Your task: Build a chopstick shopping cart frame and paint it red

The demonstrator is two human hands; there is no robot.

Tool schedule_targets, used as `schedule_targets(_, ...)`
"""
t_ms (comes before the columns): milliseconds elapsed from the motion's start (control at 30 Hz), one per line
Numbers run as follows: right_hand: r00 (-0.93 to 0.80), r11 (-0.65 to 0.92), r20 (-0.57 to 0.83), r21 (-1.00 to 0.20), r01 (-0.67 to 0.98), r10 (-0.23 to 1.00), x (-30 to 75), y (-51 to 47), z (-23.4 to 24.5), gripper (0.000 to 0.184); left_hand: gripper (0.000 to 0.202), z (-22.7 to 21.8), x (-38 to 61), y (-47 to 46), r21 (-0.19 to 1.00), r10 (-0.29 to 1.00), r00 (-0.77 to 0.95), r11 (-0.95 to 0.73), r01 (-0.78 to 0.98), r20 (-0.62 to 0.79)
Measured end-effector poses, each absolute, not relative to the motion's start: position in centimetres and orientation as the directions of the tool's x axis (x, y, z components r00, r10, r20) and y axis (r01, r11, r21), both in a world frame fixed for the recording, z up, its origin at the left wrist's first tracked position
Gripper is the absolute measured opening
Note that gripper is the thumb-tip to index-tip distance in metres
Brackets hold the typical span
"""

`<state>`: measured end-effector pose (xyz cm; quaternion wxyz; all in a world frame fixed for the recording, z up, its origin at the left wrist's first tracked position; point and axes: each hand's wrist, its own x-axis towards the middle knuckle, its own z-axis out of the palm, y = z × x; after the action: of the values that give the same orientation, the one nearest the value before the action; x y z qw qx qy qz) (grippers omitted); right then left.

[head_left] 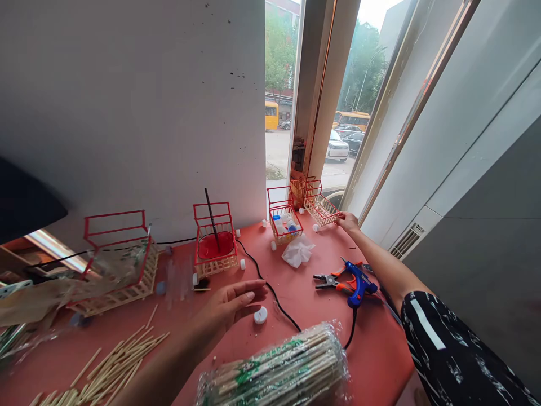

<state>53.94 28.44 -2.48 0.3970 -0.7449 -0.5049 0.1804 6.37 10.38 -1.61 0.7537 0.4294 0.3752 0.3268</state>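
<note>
At the far right corner of the table, my right hand (pixel 347 221) has its fingers closed on the near corner of a small stick cart (pixel 321 210) with a red rim and white wheels. My left hand (pixel 239 299) hovers over the middle of the table, fingers apart and holding nothing. Just beside its fingertips lies a white bottle cap (pixel 260 315). Left of the held cart stands a second cart (pixel 285 217) with white and blue caps inside. A crumpled white plastic bag (pixel 298 251) lies in front of that one.
A blue glue gun (pixel 358 285) and orange-handled pliers (pixel 327 281) lie at the right. Wrapped sticks (pixel 279 366) fill the front; loose sticks (pixel 120 358) lie left. Another cart (pixel 216 260) holds a red container, and a larger one (pixel 147 276) holds plastic. A black cable (pixel 276 299) crosses the table.
</note>
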Motion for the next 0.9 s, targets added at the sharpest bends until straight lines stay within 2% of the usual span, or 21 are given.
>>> schedule_targets(200, 0.378, -0.162, 0.095, -0.789, 0.593, 0.921, 53.3, 28.7, -2.4, 0.039, 0.051, -1.3, 5.4, 9.4, 0.882, 0.817, 0.487, 0.437, -0.176, -0.308)
schedule_targets(333, 0.413, -0.193, 0.093, -0.777, 0.599, 0.906, 53.3, 28.0, -1.7, 0.040, 0.048, -1.1, 4.7, 8.5, 0.881, 0.839, 0.448, 0.430, -0.198, -0.309)
schedule_targets(433, 0.438, -0.165, 0.185, -0.744, 0.647, 0.880, 53.4, 26.7, -0.3, 0.040, 0.047, -1.2, 3.9, 7.7, 0.888, 0.859, 0.411, 0.414, -0.203, -0.306)
schedule_targets(533, 0.397, -0.069, 0.349, -0.672, 0.738, 0.848, 52.3, 25.0, 1.6, 0.032, 0.048, -1.4, 2.9, 6.8, 0.901, 0.858, 0.413, 0.400, -0.170, -0.304)
schedule_targets(667, 0.132, 0.153, 0.505, -0.484, 0.862, 0.853, 47.8, 23.1, 3.2, 0.022, 0.053, -1.7, 2.0, 5.3, 0.907, 0.860, 0.394, 0.401, -0.131, -0.323)
schedule_targets(800, -0.202, 0.363, 0.473, -0.278, 0.889, 0.857, 41.8, 21.7, 3.0, 0.015, 0.052, -1.2, 1.6, 3.7, 0.918, 0.870, 0.373, 0.384, -0.103, -0.322)
schedule_targets(900, -0.326, 0.418, 0.422, -0.145, 0.897, 0.846, 38.4, 21.4, 2.6, 0.017, 0.053, -0.6, 1.2, 2.8, 0.927, 0.866, 0.379, 0.372, -0.053, -0.326)
